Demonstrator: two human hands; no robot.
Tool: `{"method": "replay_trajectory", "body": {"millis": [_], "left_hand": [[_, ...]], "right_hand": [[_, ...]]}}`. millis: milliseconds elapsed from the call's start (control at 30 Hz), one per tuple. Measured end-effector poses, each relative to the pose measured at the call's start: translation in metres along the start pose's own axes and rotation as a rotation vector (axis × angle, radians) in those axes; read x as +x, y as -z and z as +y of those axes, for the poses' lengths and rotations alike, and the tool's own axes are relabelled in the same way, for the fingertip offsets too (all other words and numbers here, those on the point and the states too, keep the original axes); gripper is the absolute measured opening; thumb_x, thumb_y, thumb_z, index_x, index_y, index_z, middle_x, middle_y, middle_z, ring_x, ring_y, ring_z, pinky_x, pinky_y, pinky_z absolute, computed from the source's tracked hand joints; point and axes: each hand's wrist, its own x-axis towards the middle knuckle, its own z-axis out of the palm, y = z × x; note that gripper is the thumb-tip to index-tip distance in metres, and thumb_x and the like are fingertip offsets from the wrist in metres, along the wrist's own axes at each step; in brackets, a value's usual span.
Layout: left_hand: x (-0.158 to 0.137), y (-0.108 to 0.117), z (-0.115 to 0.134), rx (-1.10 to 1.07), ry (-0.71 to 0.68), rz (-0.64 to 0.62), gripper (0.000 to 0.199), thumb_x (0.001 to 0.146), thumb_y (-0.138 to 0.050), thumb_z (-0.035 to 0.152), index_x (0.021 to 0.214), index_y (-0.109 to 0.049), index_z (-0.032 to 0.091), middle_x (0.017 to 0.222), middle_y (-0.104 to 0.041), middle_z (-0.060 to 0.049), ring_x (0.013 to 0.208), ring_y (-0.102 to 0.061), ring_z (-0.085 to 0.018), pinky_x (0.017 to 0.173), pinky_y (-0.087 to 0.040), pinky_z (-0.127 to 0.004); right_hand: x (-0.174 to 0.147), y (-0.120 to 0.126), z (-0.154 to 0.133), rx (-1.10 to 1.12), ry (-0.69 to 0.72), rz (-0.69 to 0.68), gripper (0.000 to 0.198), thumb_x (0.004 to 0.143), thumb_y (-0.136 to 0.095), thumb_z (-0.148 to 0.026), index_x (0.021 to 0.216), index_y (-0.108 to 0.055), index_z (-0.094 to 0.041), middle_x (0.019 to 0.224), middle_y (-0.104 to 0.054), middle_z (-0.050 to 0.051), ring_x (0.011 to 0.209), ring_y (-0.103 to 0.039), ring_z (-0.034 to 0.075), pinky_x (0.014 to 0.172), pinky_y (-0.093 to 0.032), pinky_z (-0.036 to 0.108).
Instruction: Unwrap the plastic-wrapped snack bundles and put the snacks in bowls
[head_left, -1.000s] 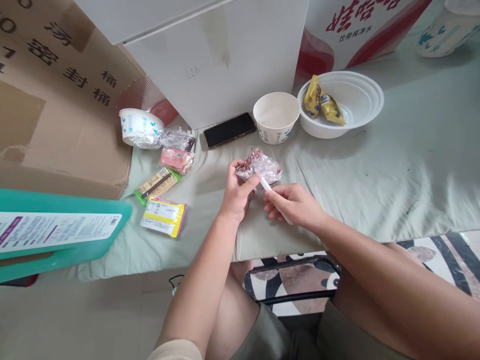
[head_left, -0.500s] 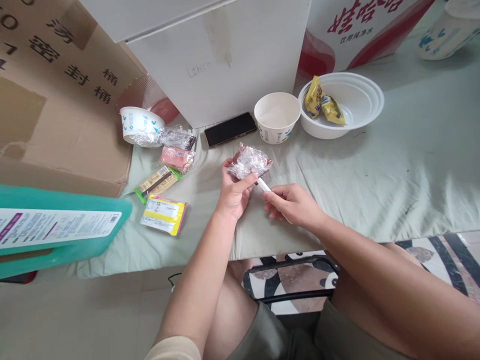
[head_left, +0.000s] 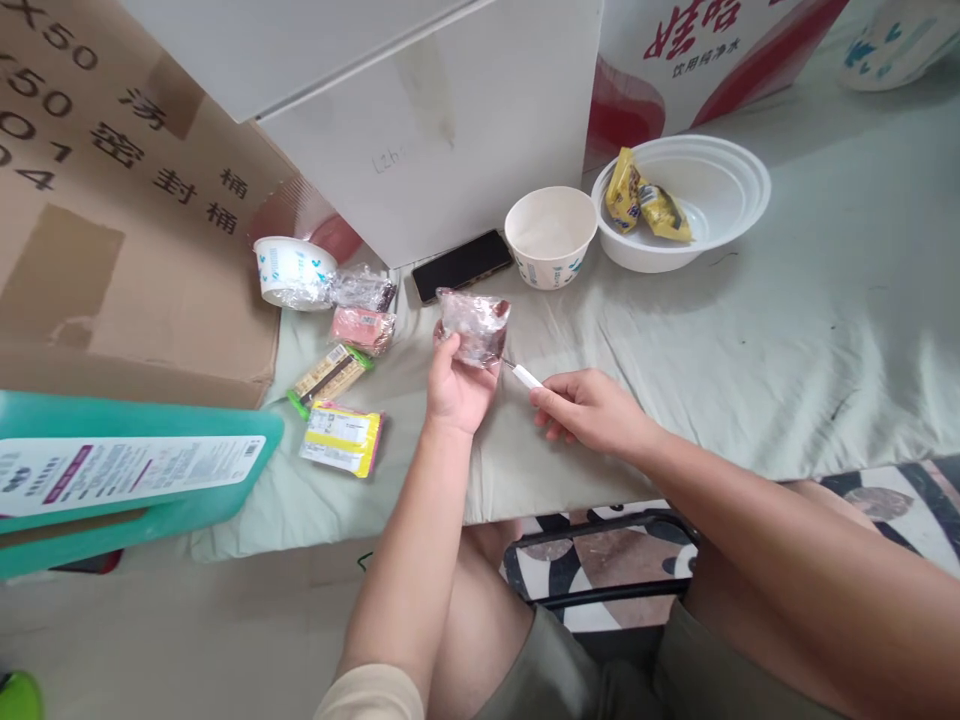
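Observation:
My left hand (head_left: 459,392) is closed around a clear plastic-wrapped packet (head_left: 474,330) with reddish-brown contents, the thumb lying over its near left side. Gripped in my right hand (head_left: 581,408) is a small white-handled tool (head_left: 526,377). Its thin dark tip points at the packet's lower right corner; whether the two touch I cannot tell. Just beyond the packet are a black phone (head_left: 461,266), lying flat, and a white paper bowl (head_left: 552,240), standing upright.
Left of my hands lie a yellow-and-white packet (head_left: 343,438), a green-ended snack bar (head_left: 330,378), a pink packet (head_left: 363,328) and a tilted paper bowl (head_left: 292,272). A white plastic basin (head_left: 731,190) holds yellow wrappers (head_left: 664,213). Boxes (head_left: 465,150) stand behind; a teal container (head_left: 142,480) is left.
My left hand has turned the packet so a flatter face shows, and its thumb has moved left. The tool's thin tip now shows, clear of my left thumb. The view has shifted slightly.

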Motion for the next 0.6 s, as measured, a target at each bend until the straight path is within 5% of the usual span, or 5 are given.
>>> {"method": "replay_trajectory", "body": {"millis": [133, 300, 400, 500, 600], "left_hand": [[0.002, 0.004, 0.008, -0.009, 0.028, 0.057, 0.047, 0.069, -0.075, 0.053, 0.105, -0.059, 0.026, 0.109, -0.072, -0.003, 0.103, -0.07, -0.02, 0.083, -0.057, -0.03], [-0.007, 0.002, -0.004, 0.278, -0.214, 0.023, 0.057, 0.067, -0.083, 0.051, 0.109, -0.049, 0.03, 0.107, -0.065, 0.0, 0.094, -0.066, -0.016, 0.08, -0.053, -0.027], [-0.016, 0.001, -0.013, 0.583, -0.283, -0.1, 0.052, 0.074, -0.08, 0.049, 0.112, -0.05, 0.028, 0.1, -0.061, -0.001, 0.085, -0.061, -0.015, 0.078, -0.049, -0.027], [-0.021, 0.0, -0.018, 0.87, -0.364, -0.196, 0.045, 0.079, -0.075, 0.041, 0.115, -0.052, 0.025, 0.108, -0.06, -0.005, 0.097, -0.061, -0.02, 0.089, -0.048, -0.033], [-0.022, -0.002, -0.017, 1.022, -0.543, -0.148, 0.045, 0.079, -0.073, 0.035, 0.116, -0.051, 0.023, 0.124, -0.054, -0.011, 0.122, -0.054, -0.027, 0.106, -0.042, -0.041]], "right_hand": [[-0.001, 0.004, 0.001, 0.037, 0.035, 0.039, 0.039, 0.095, -0.05, -0.05, 0.073, -0.06, -0.02, 0.071, -0.068, 0.004, 0.058, -0.061, 0.013, 0.052, -0.043, 0.025], [-0.001, 0.031, 0.011, -0.294, 0.295, 0.412, 0.035, 0.095, -0.047, -0.045, 0.074, -0.06, -0.021, 0.071, -0.054, 0.005, 0.08, -0.057, 0.022, 0.069, -0.043, 0.032], [0.005, 0.044, 0.022, -0.395, 0.327, 0.526, 0.026, 0.089, -0.05, -0.029, 0.107, -0.067, -0.021, 0.087, -0.06, 0.008, 0.092, -0.058, 0.026, 0.079, -0.048, 0.037], [0.011, 0.046, 0.031, -0.449, 0.366, 0.558, 0.055, 0.084, -0.048, -0.019, 0.139, -0.053, -0.022, 0.112, -0.062, 0.012, 0.103, -0.06, 0.027, 0.088, -0.05, 0.042], [0.012, 0.045, 0.033, -0.514, 0.355, 0.578, 0.058, 0.087, -0.045, -0.016, 0.144, -0.049, -0.023, 0.119, -0.061, 0.013, 0.108, -0.061, 0.027, 0.092, -0.05, 0.044]]}}
